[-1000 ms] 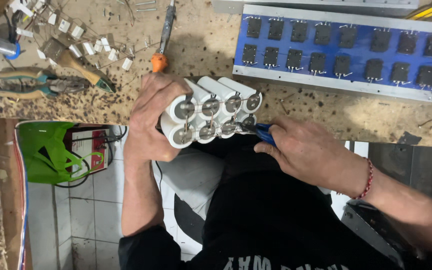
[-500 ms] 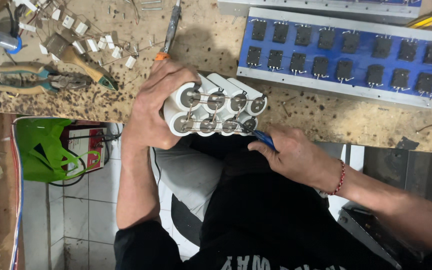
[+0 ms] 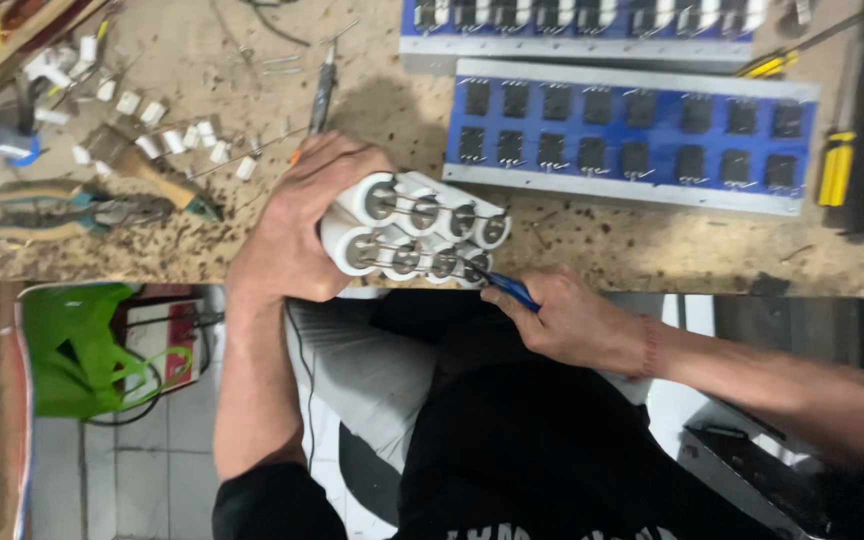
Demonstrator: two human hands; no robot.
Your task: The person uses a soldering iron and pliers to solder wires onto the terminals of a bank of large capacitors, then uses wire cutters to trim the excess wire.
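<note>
The workbench is wide, with a rough speckled top, and its near edge runs across the middle of the view. Toward its far right corner lie two long blue boards with rows of black square parts, one behind the other. At the near edge, about the middle, the left hand is closed around a bundle of white cylinders, gripping it from the left side; the metal ends of the cylinders face the camera in two rows, joined by thin wires. The right hand is just off the near edge, its fingers pinched together on a blue-handled tool, whose tip touches the lower right cylinder of the bundle. Near the left edge lie pliers with green grips. Behind the left hand lies a slim screwdriver. Small white pieces are scattered toward the far left corner.
</note>
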